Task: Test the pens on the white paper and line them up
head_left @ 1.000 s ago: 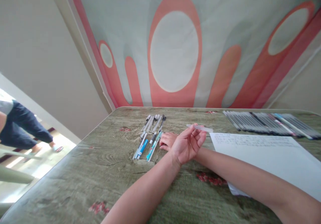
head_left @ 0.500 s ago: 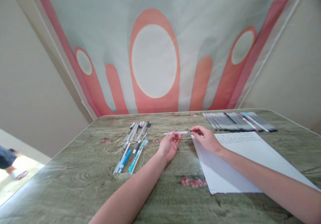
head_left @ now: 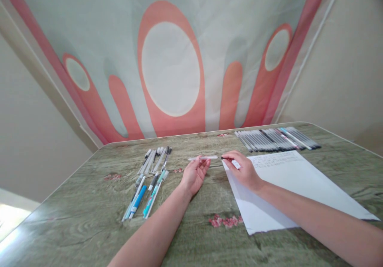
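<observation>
My left hand (head_left: 194, 176), palm turned up, pinches a clear-barrelled pen (head_left: 208, 157) between thumb and fingers above the table. The pen lies nearly level, its right end pointing toward my right hand (head_left: 243, 170). That hand is closed in a pinch on a small black pen cap (head_left: 222, 158), a short gap away from the pen. Under my right hand and forearm lies a white sheet of paper (head_left: 287, 187) with handwriting along its top.
A long row of pens (head_left: 277, 140) lies side by side at the back right. Left of my left hand are a group of grey and black pens (head_left: 154, 160) and a nearer group with blue and teal pens (head_left: 139, 201). The table (head_left: 89, 219) meets a patterned wall.
The view has turned a little, shifting the table contents leftward. Both hands keep their hold, with the pen and cap still apart. The person's leg at the far left has gone from view.
</observation>
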Demonstrator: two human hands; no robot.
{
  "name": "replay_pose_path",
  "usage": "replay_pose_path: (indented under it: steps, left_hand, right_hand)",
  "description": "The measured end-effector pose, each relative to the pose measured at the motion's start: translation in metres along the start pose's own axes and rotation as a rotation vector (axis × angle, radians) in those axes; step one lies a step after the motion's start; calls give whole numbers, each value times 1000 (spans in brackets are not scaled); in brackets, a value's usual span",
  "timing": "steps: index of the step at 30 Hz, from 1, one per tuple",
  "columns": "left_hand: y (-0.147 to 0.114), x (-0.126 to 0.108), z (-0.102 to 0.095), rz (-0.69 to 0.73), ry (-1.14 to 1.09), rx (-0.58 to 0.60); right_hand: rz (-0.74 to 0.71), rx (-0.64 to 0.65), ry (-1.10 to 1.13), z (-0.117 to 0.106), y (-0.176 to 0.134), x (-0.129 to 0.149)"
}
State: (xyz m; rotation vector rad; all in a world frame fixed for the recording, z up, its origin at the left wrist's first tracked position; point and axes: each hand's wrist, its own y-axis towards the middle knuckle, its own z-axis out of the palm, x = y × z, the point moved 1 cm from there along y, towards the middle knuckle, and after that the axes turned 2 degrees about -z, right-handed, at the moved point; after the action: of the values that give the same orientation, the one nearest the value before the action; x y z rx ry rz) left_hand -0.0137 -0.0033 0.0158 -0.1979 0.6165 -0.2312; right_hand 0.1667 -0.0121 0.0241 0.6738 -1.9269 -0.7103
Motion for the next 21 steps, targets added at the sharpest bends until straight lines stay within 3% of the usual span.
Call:
replay_pose_path:
  steps: [21]
  left_hand:
    - [-4,4,3,18,113,56]
  right_hand:
    - [-21,61,-11,2,-1,-1]
